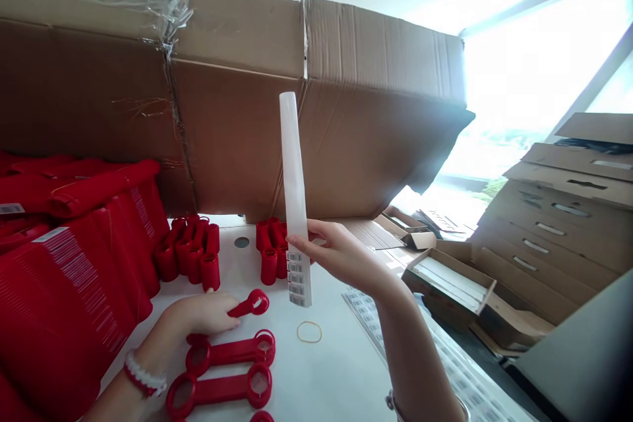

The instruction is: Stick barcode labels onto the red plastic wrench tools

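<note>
My left hand [210, 313] is closed on a red plastic piece [257, 302] with a ring at its end, low over the white table; the palm hides its middle. Just below lie more red pieces [225, 353] of the same kind, bar-shaped with a round ring at each end. In my right hand [341, 254], a long white bundle of barcode label strips [293, 171] is pinched between thumb and fingers. It stands nearly upright, with printed barcodes at its lower end. Under it a thin rubber band [309, 331] lies on the table.
Red packed stacks [84, 277] with barcodes fill the left side. Upright bundles of red pieces [190, 250] stand at the back, before a large cardboard box [237, 138]. Label sheets [445, 362] lie at the right edge, beside an open carton [452, 283] and piled boxes [558, 211].
</note>
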Demonstrator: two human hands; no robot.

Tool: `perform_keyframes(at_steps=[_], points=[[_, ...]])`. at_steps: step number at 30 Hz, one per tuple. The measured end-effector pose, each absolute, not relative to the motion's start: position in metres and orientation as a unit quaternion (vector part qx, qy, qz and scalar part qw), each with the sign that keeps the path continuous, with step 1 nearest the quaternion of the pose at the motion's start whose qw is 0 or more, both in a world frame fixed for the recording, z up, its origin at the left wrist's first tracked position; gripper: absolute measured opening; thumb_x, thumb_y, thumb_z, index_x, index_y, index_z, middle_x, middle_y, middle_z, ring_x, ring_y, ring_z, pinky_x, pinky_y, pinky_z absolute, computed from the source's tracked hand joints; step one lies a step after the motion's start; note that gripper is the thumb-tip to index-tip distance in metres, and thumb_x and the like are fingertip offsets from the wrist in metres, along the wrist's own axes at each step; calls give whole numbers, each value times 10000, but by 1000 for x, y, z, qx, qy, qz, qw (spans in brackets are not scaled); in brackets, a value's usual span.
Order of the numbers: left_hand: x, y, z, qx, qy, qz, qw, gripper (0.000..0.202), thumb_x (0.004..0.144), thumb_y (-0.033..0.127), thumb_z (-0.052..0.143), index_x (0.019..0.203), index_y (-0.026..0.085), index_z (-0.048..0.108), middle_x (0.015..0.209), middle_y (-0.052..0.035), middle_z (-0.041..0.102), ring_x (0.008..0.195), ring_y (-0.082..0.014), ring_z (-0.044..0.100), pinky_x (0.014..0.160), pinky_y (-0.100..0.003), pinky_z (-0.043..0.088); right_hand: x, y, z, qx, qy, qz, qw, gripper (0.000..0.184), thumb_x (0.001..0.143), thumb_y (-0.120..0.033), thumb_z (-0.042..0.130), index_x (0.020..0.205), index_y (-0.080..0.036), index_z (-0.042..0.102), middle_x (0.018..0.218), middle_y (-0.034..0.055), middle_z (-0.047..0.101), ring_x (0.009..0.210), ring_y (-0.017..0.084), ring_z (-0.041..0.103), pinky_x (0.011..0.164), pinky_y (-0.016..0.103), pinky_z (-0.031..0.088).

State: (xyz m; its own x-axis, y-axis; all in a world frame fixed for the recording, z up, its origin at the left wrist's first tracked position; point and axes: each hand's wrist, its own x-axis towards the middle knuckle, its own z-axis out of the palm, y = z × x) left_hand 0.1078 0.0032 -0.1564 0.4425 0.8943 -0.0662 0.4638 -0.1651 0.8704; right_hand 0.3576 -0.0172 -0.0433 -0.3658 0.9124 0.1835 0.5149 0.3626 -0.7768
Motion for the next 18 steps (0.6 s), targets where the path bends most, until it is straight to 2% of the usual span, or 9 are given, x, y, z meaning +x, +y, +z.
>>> perform_keyframes(at_steps=[3, 5, 9, 12, 15, 18], points=[[100, -8, -120, 751, 426, 148, 483, 251, 865, 361, 717, 659, 245, 632, 641, 46, 581, 560, -141, 480, 539, -254, 357, 359, -8, -50, -473, -769, 314, 294, 335, 997, -512, 562, 1003, -237, 752, 853, 28, 721, 683, 175, 656, 542, 269, 488], [93, -18, -97, 753, 390, 110, 518, 273, 913, 453, 648, 734, 248, 625, 723, 31, 627, 653, -157, 536, 600, -249, 393, 357, -5, -52, -460, -770, 348, 273, 347, 1001, -519, 550, 1004, -228, 739, 830, 23, 697, 673, 166, 644, 539, 264, 499], [85, -31, -75, 720, 320, 82, 611, 460, 997, 625, 454, 760, 232, 444, 676, 49, 455, 628, -128, 407, 559, -216, 317, 348, -7, -51, -417, -760, 432, 249, 376, 1009, -545, 531, 1085, -220, 704, 912, 30, 684, 768, 169, 637, 610, 263, 531], [84, -27, -77, 715, 317, 101, 614, 483, 1003, 645, 434, 763, 226, 420, 695, 52, 407, 618, -123, 360, 545, -223, 290, 341, -10, -48, -399, -738, 484, 248, 427, 1009, -588, 511, 1118, -217, 692, 929, 29, 683, 801, 168, 633, 661, 257, 542], [85, -20, -82, 704, 294, 145, 630, 470, 1014, 624, 431, 769, 223, 423, 686, 62, 368, 605, -119, 331, 543, -228, 293, 334, -14, -46, -402, -710, 522, 247, 472, 1008, -607, 508, 1227, -224, 675, 1010, 44, 707, 851, 171, 642, 691, 248, 539], [83, -17, -79, 699, 301, 173, 625, 448, 1015, 598, 455, 775, 220, 448, 659, 70, 365, 593, -116, 334, 535, -221, 312, 329, -17, -45, -406, -701, 530, 253, 519, 1006, -645, 473, 1190, -211, 690, 1055, 66, 731, 909, 195, 671, 717, 259, 548]])
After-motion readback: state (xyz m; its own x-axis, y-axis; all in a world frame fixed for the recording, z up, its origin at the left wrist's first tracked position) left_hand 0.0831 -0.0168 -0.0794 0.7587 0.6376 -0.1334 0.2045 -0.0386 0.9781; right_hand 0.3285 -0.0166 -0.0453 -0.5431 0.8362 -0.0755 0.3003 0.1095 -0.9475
